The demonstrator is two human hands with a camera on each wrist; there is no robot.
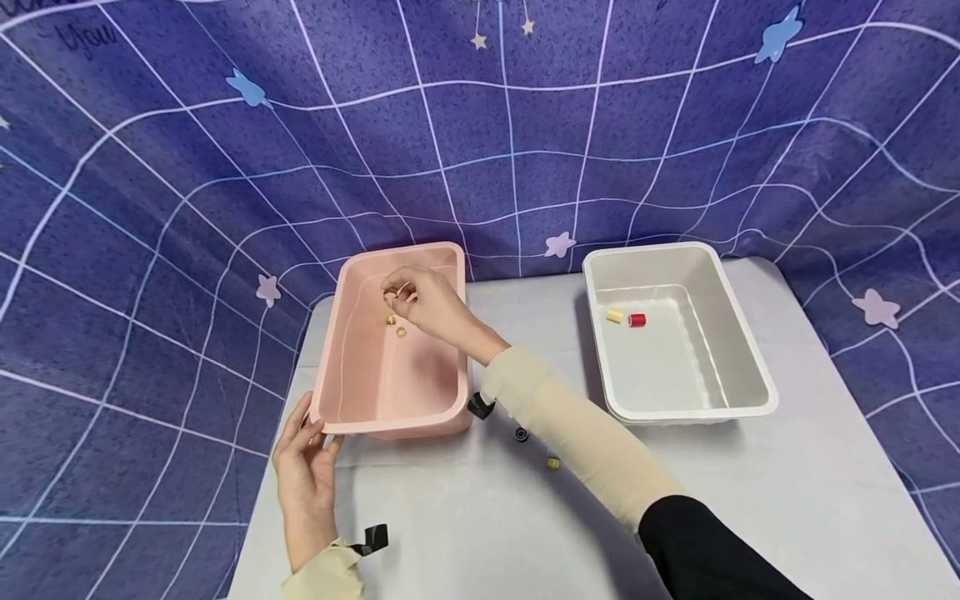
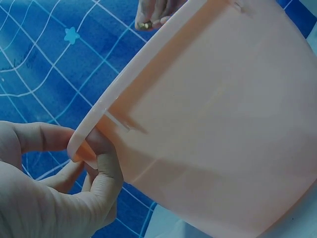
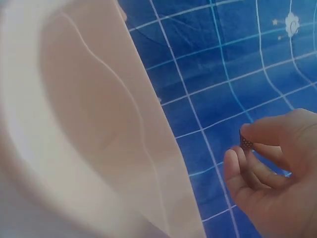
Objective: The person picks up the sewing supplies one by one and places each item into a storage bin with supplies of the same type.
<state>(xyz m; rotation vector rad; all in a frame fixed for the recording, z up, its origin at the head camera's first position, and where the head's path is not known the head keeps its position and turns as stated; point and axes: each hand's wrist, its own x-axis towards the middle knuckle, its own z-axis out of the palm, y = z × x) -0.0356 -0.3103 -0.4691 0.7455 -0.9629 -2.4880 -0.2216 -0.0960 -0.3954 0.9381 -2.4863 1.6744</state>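
Note:
At the near left corner of the pink tub, my left hand grips the rim between thumb and fingers. The left wrist view shows that thumb hooked under the lip. My right hand is over the tub's far half, pinching a small dotted metal thimble between thumb and fingertips. Its gold colour shows in the left wrist view. Two small gold pieces, one upper and one lower, lie on the tub floor below that hand.
A white tub stands to the right, with a pale yellow thread spool and a red thread spool inside. On the table between the tubs lie a dark round spool and a small yellow piece, beside my right forearm. Patterned blue cloth hangs behind.

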